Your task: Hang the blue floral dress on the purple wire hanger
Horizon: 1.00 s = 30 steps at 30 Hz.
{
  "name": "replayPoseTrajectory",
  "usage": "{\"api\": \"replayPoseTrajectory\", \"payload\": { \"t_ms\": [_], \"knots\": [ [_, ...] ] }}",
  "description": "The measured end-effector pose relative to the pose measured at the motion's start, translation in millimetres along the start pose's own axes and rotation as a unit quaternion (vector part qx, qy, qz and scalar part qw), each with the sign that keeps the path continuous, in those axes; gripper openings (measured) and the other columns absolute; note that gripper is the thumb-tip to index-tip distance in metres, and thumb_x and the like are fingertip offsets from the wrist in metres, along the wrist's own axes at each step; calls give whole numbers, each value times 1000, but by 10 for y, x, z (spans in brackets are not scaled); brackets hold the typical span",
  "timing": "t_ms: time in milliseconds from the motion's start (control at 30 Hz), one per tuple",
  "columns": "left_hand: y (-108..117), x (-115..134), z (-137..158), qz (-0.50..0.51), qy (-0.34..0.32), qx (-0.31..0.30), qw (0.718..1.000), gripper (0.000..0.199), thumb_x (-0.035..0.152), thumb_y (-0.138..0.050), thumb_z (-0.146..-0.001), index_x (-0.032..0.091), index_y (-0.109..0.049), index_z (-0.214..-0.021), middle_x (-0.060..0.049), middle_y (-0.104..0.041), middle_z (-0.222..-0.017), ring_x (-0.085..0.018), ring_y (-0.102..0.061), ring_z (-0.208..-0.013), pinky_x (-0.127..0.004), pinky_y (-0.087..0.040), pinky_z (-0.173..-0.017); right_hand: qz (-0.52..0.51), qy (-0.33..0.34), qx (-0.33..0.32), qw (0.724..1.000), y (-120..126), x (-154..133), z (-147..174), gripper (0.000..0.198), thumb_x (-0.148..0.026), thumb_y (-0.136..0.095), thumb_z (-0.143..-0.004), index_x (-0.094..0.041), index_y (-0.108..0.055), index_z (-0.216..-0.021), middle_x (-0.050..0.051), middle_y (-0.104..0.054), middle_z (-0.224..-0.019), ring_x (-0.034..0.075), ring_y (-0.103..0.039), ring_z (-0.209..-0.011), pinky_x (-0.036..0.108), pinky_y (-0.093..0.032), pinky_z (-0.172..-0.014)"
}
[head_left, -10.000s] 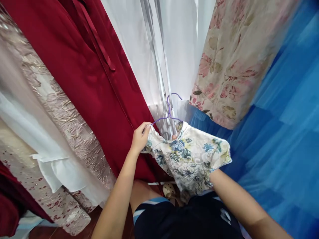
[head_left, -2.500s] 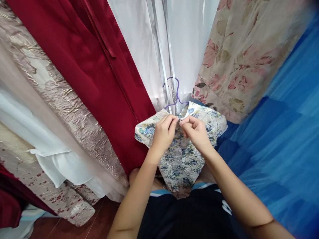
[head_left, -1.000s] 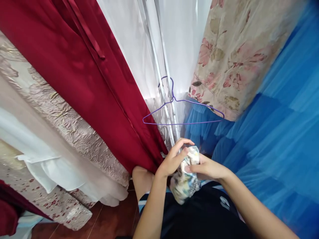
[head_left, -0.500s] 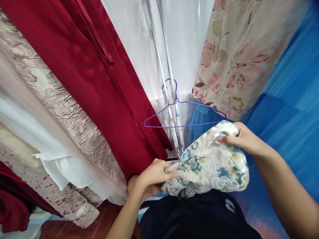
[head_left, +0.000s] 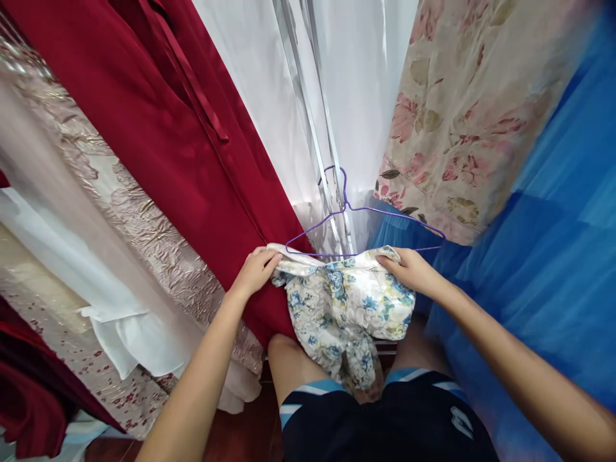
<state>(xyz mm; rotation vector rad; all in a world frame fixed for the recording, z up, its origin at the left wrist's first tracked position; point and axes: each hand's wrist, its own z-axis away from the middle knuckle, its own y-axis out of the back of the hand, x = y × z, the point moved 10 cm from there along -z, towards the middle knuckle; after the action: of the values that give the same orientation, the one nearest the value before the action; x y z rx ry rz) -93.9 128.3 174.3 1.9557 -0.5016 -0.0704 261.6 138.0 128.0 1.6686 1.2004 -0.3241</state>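
Observation:
Between my two hands hangs a white floral garment (head_left: 346, 301) with blue and yellow flowers, spread wide at its upper edge. My left hand (head_left: 260, 266) pinches its left top corner. The right top corner is gripped by my right hand (head_left: 407, 266), thumb in front. Just at the garment's top edge is a purple wire hanger (head_left: 346, 206), hooked on a metal rail. The hanger's left end lies over the garment's upper edge, and its lower bar runs along that edge. The garment's lower part droops over my lap.
A long red garment (head_left: 192, 160) hangs at left, beside cream textured cloth (head_left: 139, 212) and white cloth (head_left: 110, 327). White fabric (head_left: 366, 83) and narrow metal rails (head_left: 308, 115) are straight ahead. At right hang a pink-flowered garment (head_left: 457, 128) and blue tulle (head_left: 539, 269).
The floral garment went from bunched at the right to spread out below the hanger. My left hand moved left and up, my right hand left. The hanger sits slightly lower in view.

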Motion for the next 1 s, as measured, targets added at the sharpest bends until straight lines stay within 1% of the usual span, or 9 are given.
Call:
{"api": "replayPoseTrajectory", "payload": {
  "t_ms": [100,200,300,400,533,633,733,833,1000],
  "knots": [
    [141,196,-235,9,-36,34,999,31,44,-46,-97,20,-63,-86,-7,-69,-99,-26,-55,-101,-37,-42,-91,69,-8,27,997,-15,-5,2,38,-44,-49,-95,-17,-63,-72,2,-64,-64,19,-57,-62,27,-37,-57],
    [207,470,-395,62,-42,53,996,29,40,-53,-93,19,-51,-74,-2,-61,-80,-20,-55,-81,-29,-42,-75,79,-3,25,997,-70,-86,65,34,-39,-50,-94,-17,-62,-71,2,-62,-63,18,-55,-60,26,-34,-56],
    [159,793,-449,124,-52,47,990,32,33,-57,-91,19,-40,-67,3,-49,-66,-13,-45,-62,-24,-35,-61,38,15,-12,999,-152,-212,182,24,-34,-53,-92,-19,-72,-97,5,-72,-83,21,-64,-75,28,-43,-66],
    [178,1010,-394,158,-67,89,981,22,28,-57,-91,20,-45,-74,5,-45,-65,-11,-43,-60,-23,-35,-61,36,21,-19,999,-74,-277,368,49,-28,-62,-83,-25,-62,-132,4,-71,-92,21,-64,-77,28,-46,-67],
    [234,1071,-294,170,-74,142,972,20,30,-57,-94,21,-58,-112,5,-54,-71,-12,-50,-63,-23,-40,-66,60,27,113,991,441,-229,602,75,-20,-62,-79,-26,-41,-151,-2,-61,-75,16,-56,-61,27,-44,-60],
    [225,1119,-280,149,-81,134,976,20,32,-54,-96,21,-66,-108,1,-65,-84,-13,-57,-71,-23,-43,-70,99,45,248,963,912,-145,637,82,-25,-65,-79,-21,-34,-155,6,-63,-97,19,-60,-72,32,-50,-68],
    [200,1163,-294,136,-76,114,981,21,33,-51,-98,20,-66,-104,-1,-68,-90,-14,-60,-73,-24,-45,-72,164,41,265,949,1116,-43,406,65,-25,-64,-77,-19,-57,-141,15,-54,-128,28,-63,-102,39,-52,-87],
    [210,1216,-295,114,-81,108,984,22,33,-48,-99,19,-65,-100,-3,-67,-93,-16,-61,-81,-26,-45,-77,187,19,199,962,1131,19,114,31,-17,-59,-75,-19,-78,-100,15,-58,-128,33,-59,-116,41,-47,-97],
    [269,1139,-285,68,-60,110,990,25,34,-43,-100,20,-63,-97,-5,-63,-96,-19,-60,-87,-29,-45,-80,115,-22,174,978,1310,-25,49,17,-12,-53,-77,-12,-70,-79,8,-68,-77,20,-57,-73,30,-41,-68]
  ]
}}
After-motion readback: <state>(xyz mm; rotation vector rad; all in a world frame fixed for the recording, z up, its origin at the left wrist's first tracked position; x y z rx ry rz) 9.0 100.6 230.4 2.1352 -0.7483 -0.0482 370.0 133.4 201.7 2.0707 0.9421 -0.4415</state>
